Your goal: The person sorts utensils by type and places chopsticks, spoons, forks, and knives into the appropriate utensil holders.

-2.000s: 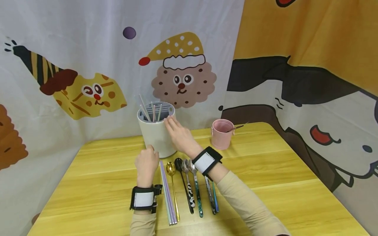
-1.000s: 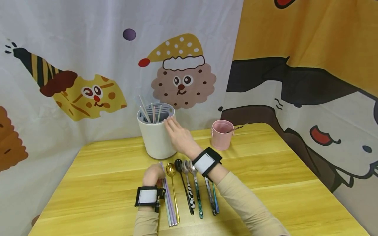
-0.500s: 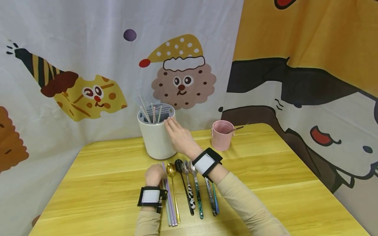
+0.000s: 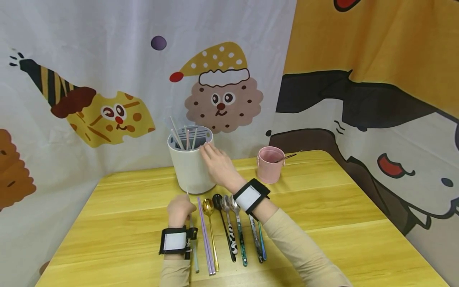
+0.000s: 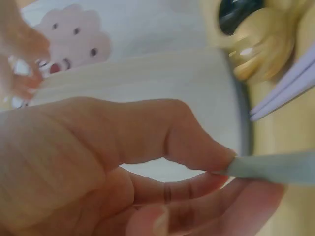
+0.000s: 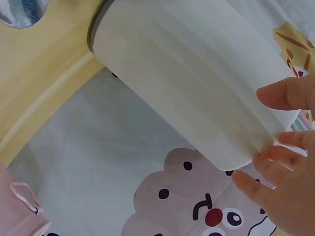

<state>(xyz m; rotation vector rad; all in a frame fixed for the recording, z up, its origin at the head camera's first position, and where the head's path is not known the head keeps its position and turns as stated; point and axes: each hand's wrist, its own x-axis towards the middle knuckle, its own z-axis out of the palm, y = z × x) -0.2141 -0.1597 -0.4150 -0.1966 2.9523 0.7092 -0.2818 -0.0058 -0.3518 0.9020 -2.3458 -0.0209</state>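
My left hand (image 4: 181, 209) pinches a pale green chopstick (image 5: 275, 168) between thumb and fingers, in front of the white utensil holder (image 4: 193, 171). The chopstick's lower end reaches toward me past the wrist strap. At the holder's right side, my right hand (image 4: 219, 165) rests its extended fingers on the rim, the thumb against the outer wall in the right wrist view. Several pale sticks (image 4: 177, 137) stand inside the holder. Two lavender chopsticks (image 4: 206, 247) lie on the table just right of my left hand, beside a gold spoon (image 4: 207, 207).
Right of the gold spoon lie a black spoon (image 4: 217, 201), a cow-print-handled spoon (image 4: 232, 241) and a green-handled spoon (image 4: 242, 249). Two more handles (image 4: 256, 247) lie partly under my right forearm. A pink bucket (image 4: 269, 167) with thin dark-handled pieces stands back right, before the printed curtain.
My left hand reached down to the chopsticks, took the pale green one and drew it left, away from the lavender pair. My right hand stays at the holder's rim.
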